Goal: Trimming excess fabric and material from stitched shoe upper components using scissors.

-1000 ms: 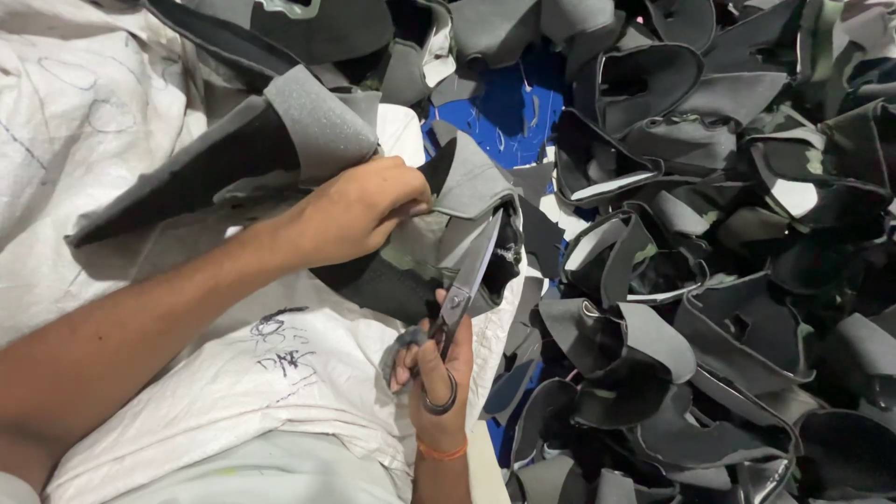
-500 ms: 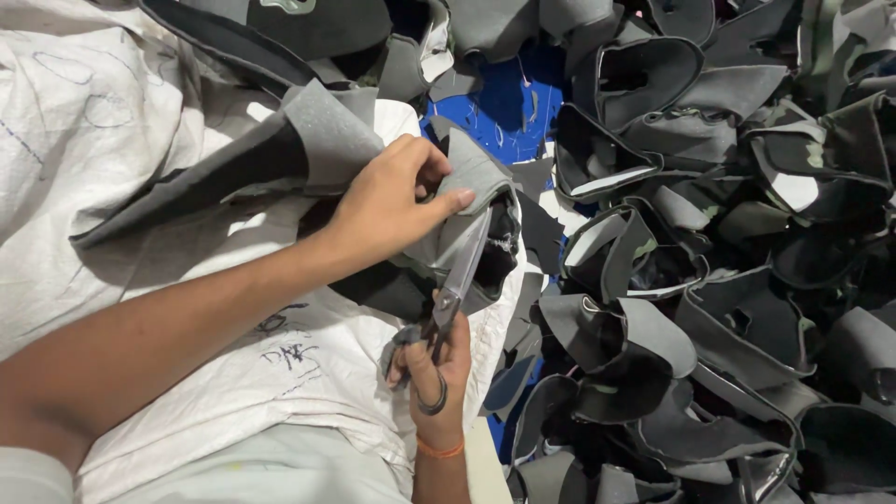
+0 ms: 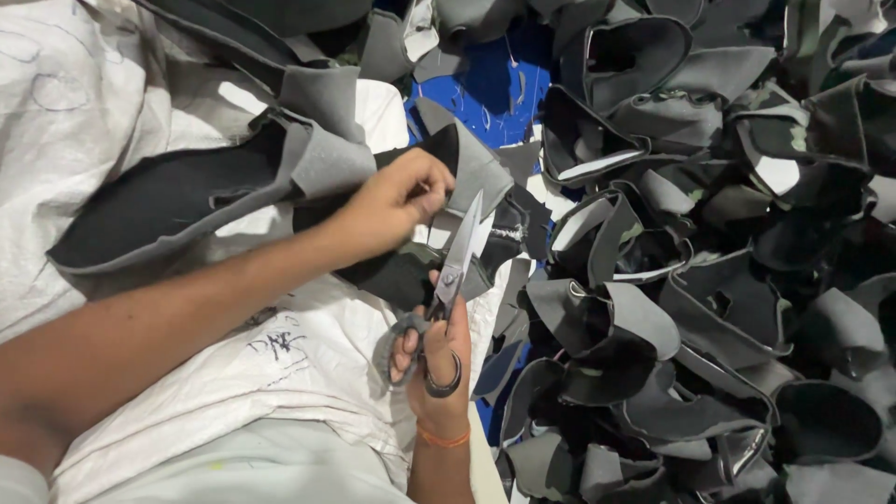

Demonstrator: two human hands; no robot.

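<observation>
A worker's left hand (image 3: 397, 207) pinches the grey edge of a stitched fabric piece (image 3: 471, 173), fingers closed on it just above the blades, while the right hand (image 3: 437, 359) grips a pair of scissors (image 3: 448, 280) by the handle loops, thumb and fingers threaded through. The blades point up and away from the right hand toward the left, their tips against or just beside the edge of the held piece; whether they are parted or closed cannot be told from here.

The chief hazard looks to be the left thumb and fingertips, which sit close to the blade tips: a snip taken too near the pinch, or a slip of the soft material, could nick them. The piece is folded and dark on its inner face, so a cut could also run into a seam or into a layer hidden behind it.

To the right of both hands a deep heap of similar grey-and-black pieces (image 3: 709, 280) crowds in, some overlapping the work and touching the held piece's lower part. Beyond the left hand a blue sheet (image 3: 499, 89) shows between them. Under and left of the forearms lie white woven sacks (image 3: 299, 364), with a long dark piece (image 3: 177, 201) resting left of the left hand.
</observation>
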